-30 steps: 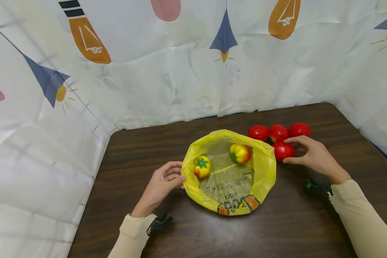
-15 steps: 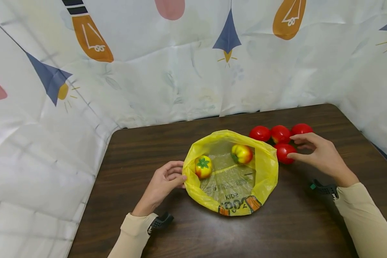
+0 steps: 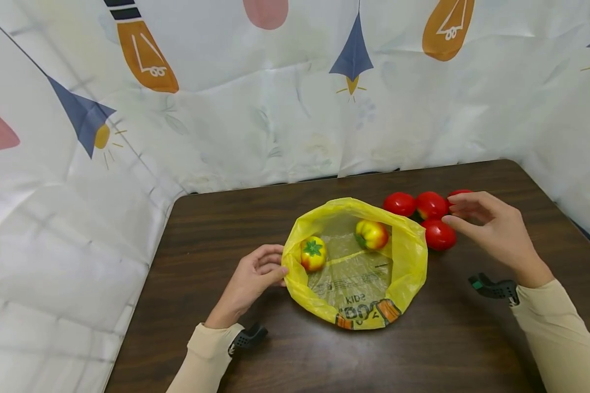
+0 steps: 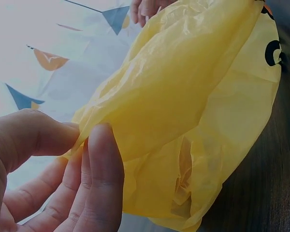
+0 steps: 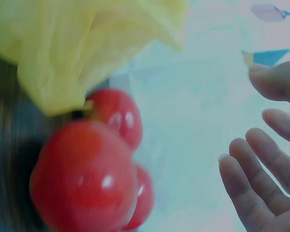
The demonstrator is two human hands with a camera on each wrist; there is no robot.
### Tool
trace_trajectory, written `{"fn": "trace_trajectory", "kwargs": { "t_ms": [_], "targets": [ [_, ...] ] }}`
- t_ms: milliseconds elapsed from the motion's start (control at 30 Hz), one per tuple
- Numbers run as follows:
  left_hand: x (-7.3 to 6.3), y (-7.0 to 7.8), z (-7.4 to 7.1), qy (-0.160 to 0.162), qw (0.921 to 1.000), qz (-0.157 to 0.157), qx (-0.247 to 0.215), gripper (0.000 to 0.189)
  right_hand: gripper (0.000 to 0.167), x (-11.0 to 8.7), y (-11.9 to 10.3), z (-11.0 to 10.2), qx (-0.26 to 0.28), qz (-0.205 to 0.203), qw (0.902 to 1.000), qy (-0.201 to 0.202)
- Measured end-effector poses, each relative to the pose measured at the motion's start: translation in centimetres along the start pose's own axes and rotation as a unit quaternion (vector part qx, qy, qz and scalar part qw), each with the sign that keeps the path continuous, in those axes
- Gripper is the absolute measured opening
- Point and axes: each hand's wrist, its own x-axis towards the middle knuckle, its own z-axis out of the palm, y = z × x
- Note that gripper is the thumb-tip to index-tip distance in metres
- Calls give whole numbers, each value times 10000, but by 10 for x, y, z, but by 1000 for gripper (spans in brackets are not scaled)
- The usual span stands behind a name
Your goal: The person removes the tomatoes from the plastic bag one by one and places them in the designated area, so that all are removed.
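Note:
A yellow plastic bag [image 3: 409, 254] stands with its mouth wide on the table. Thumb and forefinger of my left hand [image 3: 248, 281] pinch its left rim, clearly seen in the left wrist view. Inside lie two yellow-and-red fruits with green leafy tops, one at left [image 3: 313, 254] and one at the back right [image 3: 372, 234]. Several shiny red round fruits cluster beyond the bag's right side; the closest is a red fruit [image 3: 440, 234]. My right hand [image 3: 501, 229] hovers beside and above them, fingers apart and holding nothing. It partly hides the rearmost right red fruit [image 3: 458, 192].
The dark wood-grain table [image 3: 216, 218] meets a printed white cloth [image 3: 226, 125] along its back edge and sides. Bare table shows in front of the bag and to its left. A dark strap device [image 3: 248, 337] sits at each wrist.
My right hand has drawn up and away from the front red fruit, which stays on the table. The left hand keeps its pinch on the bag. The head view has shifted slightly.

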Motion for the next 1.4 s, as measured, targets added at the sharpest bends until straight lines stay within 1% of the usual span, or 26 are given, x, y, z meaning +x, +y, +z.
{"fn": "trace_trajectory", "kwargs": {
  "t_ms": [133,267,433,633,733,900,1000,1167,1400],
  "targets": [
    [0,-1,-1,-16,10000,-22,-22,49,46,3,-19,7,143,-263,9995,-29],
    [-2,-2,-1,-37,10000,-41,-24,49,49,5,-37,17,202,-590,9979,-153],
    [-2,-1,-1,-63,10000,29,-45,50,53,7,-53,32,266,-993,9942,-304],
    [-2,-1,0,-96,9999,47,-19,48,50,6,-71,47,390,-1297,9896,-489],
    [-2,0,0,-98,9999,47,-11,47,48,6,-76,55,363,-1374,9882,-565],
    [-2,1,-1,-141,9998,91,-44,48,50,7,-81,69,175,-1531,9848,-808],
    [-2,1,-1,-144,9998,79,-72,49,52,7,-82,76,202,-1572,9831,-913],
    [-2,0,-1,-136,9999,64,-76,49,50,9,-82,83,158,-1449,9832,-1096],
    [-2,1,0,-95,9999,41,-45,49,47,10,-81,93,-267,-1247,9826,-1352]
  ]
}}
